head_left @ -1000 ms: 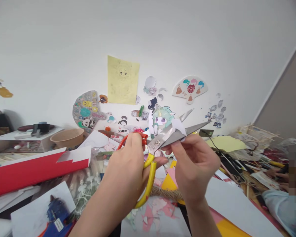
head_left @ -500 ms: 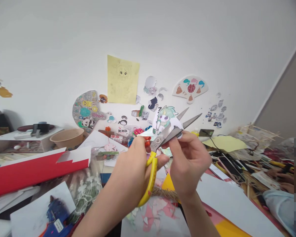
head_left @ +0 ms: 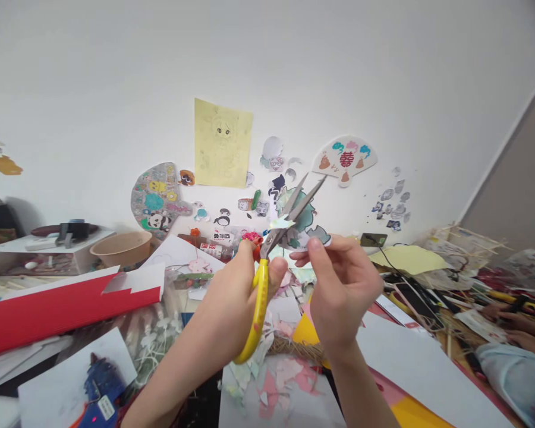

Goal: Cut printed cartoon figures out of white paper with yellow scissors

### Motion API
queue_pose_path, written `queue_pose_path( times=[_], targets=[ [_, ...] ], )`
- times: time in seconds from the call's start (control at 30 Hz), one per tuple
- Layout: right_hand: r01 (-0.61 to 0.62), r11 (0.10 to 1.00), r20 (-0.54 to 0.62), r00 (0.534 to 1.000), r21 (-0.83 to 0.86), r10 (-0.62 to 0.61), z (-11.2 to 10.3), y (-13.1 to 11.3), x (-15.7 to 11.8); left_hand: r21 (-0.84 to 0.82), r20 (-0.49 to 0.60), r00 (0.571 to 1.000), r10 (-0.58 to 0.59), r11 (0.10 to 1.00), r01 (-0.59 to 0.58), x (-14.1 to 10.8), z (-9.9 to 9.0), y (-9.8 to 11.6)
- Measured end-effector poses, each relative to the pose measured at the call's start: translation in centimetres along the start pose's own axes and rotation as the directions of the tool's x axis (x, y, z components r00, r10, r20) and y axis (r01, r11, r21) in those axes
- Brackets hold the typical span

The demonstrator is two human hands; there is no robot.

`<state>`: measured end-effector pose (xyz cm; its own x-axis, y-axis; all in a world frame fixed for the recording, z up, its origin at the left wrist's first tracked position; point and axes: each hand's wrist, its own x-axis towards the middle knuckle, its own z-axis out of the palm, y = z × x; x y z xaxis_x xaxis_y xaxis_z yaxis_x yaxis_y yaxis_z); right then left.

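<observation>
Yellow-handled scissors (head_left: pixel 259 306) are gripped in my left hand (head_left: pixel 232 297), with their blades parted and pointing up and to the right. Between thumb and fingers, my right hand (head_left: pixel 341 282) pinches a paper cutout (head_left: pixel 307 215) of a green-haired cartoon character. The blades cross in front of the cutout and hide part of the figure. A small pale paper scrap (head_left: pixel 282 222) lies across the blades just above the pivot. Below my hands, torn pink and green paper scraps (head_left: pixel 279 380) are strewn over a white sheet.
A red paper strip (head_left: pixel 66 312) and a tan bowl (head_left: pixel 121 248) are on the left. Behind stands the wall with a yellow drawing (head_left: pixel 223 142) and paper fans. At right are a phone (head_left: pixel 417 304), a white sheet (head_left: pixel 423 362) and another person's hands (head_left: pixel 517 330).
The scissors have shifted left and turned more upright, now in front of the cutout. The cutout has tilted in my right hand, and a pale scrap now shows on the blades.
</observation>
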<state>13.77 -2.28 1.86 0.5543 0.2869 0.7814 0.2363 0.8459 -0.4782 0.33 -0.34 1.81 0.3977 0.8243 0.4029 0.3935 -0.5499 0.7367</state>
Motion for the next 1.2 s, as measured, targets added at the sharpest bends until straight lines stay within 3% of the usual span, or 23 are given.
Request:
queue_pose_path(
  times=[0.17,0.27,0.33,0.4,0.43,0.5,0.6,0.67,0.77,0.83,0.9,1.0,1.07,1.1,1.13,1.2],
  targets=[
    [0.011,1.000,-0.062,0.998,-0.026,-0.012,-0.8,0.4,1.7,-0.015,-0.015,0.999,-0.046,0.999,0.045,0.8,-0.5,-0.4],
    [0.031,0.999,-0.152,0.988,-0.037,-0.036,-1.8,0.4,3.0,0.121,-0.135,0.986,-0.098,0.986,0.114,1.6,-0.8,-0.3],
    [0.033,0.999,-0.204,0.978,-0.037,-0.040,-2.4,0.3,3.7,0.296,-0.253,0.963,-0.097,0.940,0.172,2.2,-0.9,-0.6],
    [0.031,0.999,-0.231,0.972,-0.023,-0.035,-3.0,0.1,4.2,0.539,-0.339,0.941,0.014,0.822,0.182,3.0,-0.8,-1.4],
    [0.023,1.000,-0.231,0.973,-0.012,-0.025,-3.2,0.0,4.3,0.693,-0.348,0.926,0.146,0.706,0.149,3.4,-0.7,-1.9],
    [-0.008,1.000,-0.205,0.979,0.009,0.010,-3.4,-0.2,4.3,0.875,-0.245,0.901,0.359,0.483,0.046,4.0,-0.5,-2.9],
    [-0.076,0.997,-0.120,0.990,0.028,0.079,-3.3,-0.3,3.9,0.901,-0.195,0.894,0.404,0.433,0.001,4.5,-0.3,-3.7],
    [-0.123,0.991,-0.042,0.991,0.052,0.125,-3.0,-0.3,3.4,0.803,-0.290,0.889,0.355,0.596,0.024,4.5,-0.5,-3.9],
    [-0.182,0.980,0.073,0.982,0.079,0.176,-2.5,-0.2,2.7,0.448,-0.439,0.884,0.161,0.892,0.061,4.3,-1.3,-4.0],
    [-0.210,0.975,0.117,0.973,0.078,0.201,-2.2,-0.1,2.3,0.268,-0.435,0.898,0.061,0.961,0.064,4.3,-2.0,-4.2],
    [-0.239,0.968,0.146,0.963,0.070,0.227,-1.9,0.0,1.9,0.166,-0.398,0.917,0.031,0.985,0.038,4.4,-2.5,-4.2],
    [-0.300,0.953,0.211,0.935,0.047,0.284,-1.4,0.1,1.3,-0.088,-0.329,0.943,0.056,0.992,-0.090,4.5,-2.5,-3.7],
    [-0.343,0.939,0.265,0.907,0.019,0.326,-0.9,0.3,0.9,-0.496,-0.245,0.965,0.094,0.843,-0.207,4.2,-2.2,-3.0],
    [-0.363,0.932,0.290,0.892,0.001,0.348,-0.7,0.5,0.7,-0.608,-0.236,0.968,0.086,0.764,-0.216,4.0,-2.0,-2.6],
    [-0.382,0.924,0.313,0.876,-0.013,0.366,-0.6,0.6,0.6,-0.656,-0.225,0.972,0.064,0.728,-0.199,3.8,-1.9,-2.1],
    [-0.414,0.910,0.358,0.844,-0.039,0.399,-0.3,1.0,0.4,-0.646,-0.247,0.969,-0.008,0.747,-0.159,3.4,-1.9,-1.4]
  ],
)
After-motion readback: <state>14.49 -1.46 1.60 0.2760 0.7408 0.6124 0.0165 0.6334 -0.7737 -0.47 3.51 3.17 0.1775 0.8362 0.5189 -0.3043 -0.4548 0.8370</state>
